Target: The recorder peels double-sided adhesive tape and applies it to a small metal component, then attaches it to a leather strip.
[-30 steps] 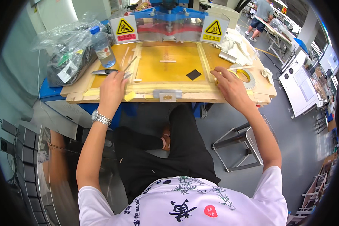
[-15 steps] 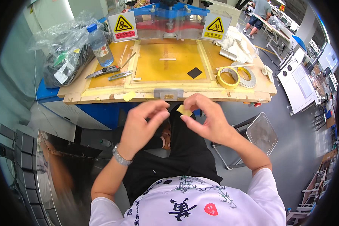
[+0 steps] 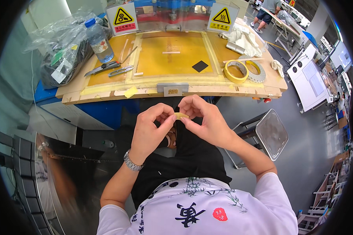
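Observation:
A small pale-yellow piece, likely tape [image 3: 181, 116], is pinched between both hands in front of the bench edge. My left hand [image 3: 156, 124] grips its left end between thumb and fingertips. On the other end, the thumb and index finger of my right hand [image 3: 200, 119] are closed. Just beyond the hands, a metal block [image 3: 172, 88] with a small patterned tag sits at the bench's front edge. Left of it, a crumpled yellow tape scrap [image 3: 131, 92] clings to the edge. A black square [image 3: 200, 66] lies on the amber sheet [image 3: 157, 47].
Two tape rolls [image 3: 236, 71] lie at the bench's right, near white cloths [image 3: 247, 41]. Two utility knives [image 3: 102, 69], a water bottle [image 3: 99, 41] and a plastic-bagged bundle [image 3: 62, 58] occupy the left. A press with warning signs [image 3: 124, 18] stands behind; a metal stool [image 3: 271, 135] is at right.
My left hand has come over to the right and taken the free end of the yellow piece. My right hand has shifted slightly left. The view has tilted a little.

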Tool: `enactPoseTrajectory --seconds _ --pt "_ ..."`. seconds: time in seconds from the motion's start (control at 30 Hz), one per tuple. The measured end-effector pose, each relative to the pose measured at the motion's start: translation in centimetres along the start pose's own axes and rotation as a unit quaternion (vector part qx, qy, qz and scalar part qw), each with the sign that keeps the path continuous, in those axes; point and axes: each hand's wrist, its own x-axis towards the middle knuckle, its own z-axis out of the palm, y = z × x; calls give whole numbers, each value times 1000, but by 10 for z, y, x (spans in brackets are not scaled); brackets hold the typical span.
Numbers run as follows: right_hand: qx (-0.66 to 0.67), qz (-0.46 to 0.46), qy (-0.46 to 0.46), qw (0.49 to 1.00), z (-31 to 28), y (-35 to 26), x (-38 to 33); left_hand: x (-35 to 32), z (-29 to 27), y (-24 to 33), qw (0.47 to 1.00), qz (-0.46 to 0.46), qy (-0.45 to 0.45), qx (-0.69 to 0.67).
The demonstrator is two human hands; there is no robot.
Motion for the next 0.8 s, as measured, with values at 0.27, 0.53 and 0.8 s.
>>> enactPoseTrajectory --seconds 0.27,0.53,0.8 --pt "-10 99 65 993 -1 6 1 4 2 -10 998 -4 65 -8" --pt "-206 -86 179 958 5 25 29 27 20 -23 970 95 203 91" --pt "-314 -119 217 916 10 35 45 43 24 -36 931 141 255 220"
